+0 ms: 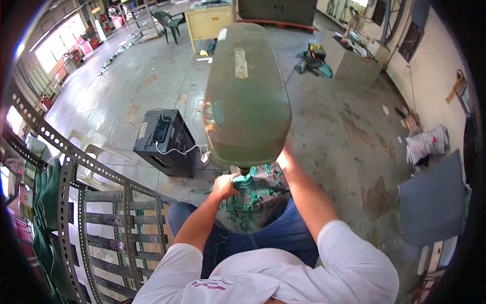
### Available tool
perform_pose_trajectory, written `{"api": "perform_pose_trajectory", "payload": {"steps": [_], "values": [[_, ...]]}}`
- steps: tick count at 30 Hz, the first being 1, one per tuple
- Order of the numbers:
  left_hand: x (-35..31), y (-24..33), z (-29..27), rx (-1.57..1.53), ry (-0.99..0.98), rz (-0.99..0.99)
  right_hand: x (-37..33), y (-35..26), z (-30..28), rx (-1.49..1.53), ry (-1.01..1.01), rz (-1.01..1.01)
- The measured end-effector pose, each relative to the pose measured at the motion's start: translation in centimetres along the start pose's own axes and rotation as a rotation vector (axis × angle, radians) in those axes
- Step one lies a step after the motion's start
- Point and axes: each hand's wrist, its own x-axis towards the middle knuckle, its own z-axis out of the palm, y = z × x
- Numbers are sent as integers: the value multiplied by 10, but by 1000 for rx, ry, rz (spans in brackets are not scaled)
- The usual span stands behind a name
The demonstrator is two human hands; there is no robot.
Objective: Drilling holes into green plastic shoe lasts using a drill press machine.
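Centre: a big green tank (246, 91) stands upright before the person, blocking the way straight ahead; the left hand (223, 185) and right hand (284, 158) sit at its base
Left: a black machine (164, 142) stands just beside the tank, a narrow gap between; a slotted metal rack (96, 202) walls off the near left
Right: bare concrete floor (349, 137) lies open; a grey panel (433, 202) stands well apart
Below: green shavings (243, 205) litter the floor

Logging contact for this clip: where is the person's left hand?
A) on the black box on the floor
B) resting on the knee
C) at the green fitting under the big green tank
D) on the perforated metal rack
C: the left hand grips the green fitting below the green tank.
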Motion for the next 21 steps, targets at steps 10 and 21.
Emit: {"api": "perform_pose_trajectory", "payload": {"steps": [10, 21], "values": [[-15, -7, -1, 16, -40, -25, -292, -5, -24, -147, 124, -306], [-35, -20, 7, -75, 18, -13, -338, -159, 78, -274, -238, -569]]}}
